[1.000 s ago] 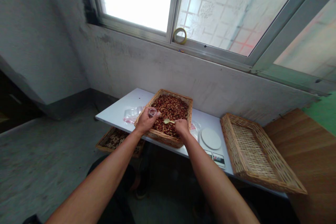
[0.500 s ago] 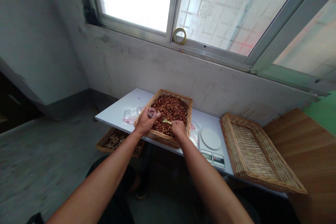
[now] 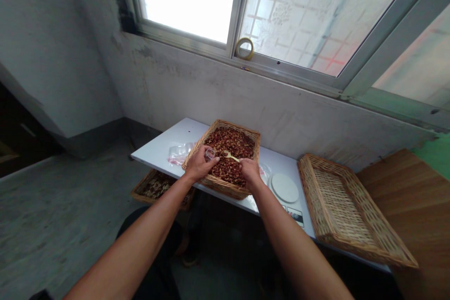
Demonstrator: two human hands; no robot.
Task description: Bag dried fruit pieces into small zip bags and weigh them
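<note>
A wicker basket (image 3: 255,143) full of reddish-brown dried pieces (image 3: 230,143) sits on the white table (image 3: 158,150). My left hand (image 3: 198,166) is closed around a small clear container (image 3: 210,153) at the basket's left rim. My right hand (image 3: 250,168) pinches the handle of a small yellow spoon (image 3: 228,154), whose bowl is raised over the dried pieces, close to the container's mouth.
An empty wicker tray (image 3: 344,206) lies at the right. A white kitchen scale (image 3: 284,188) stands between the two baskets. Clear plastic bags (image 3: 177,153) lie left of the full basket. Another basket (image 3: 154,185) sits below the table. A tape roll (image 3: 243,48) rests on the window sill.
The spoon has been lifted out of the dried pieces and moved up toward the container in my left hand. The view shifted slightly right.
</note>
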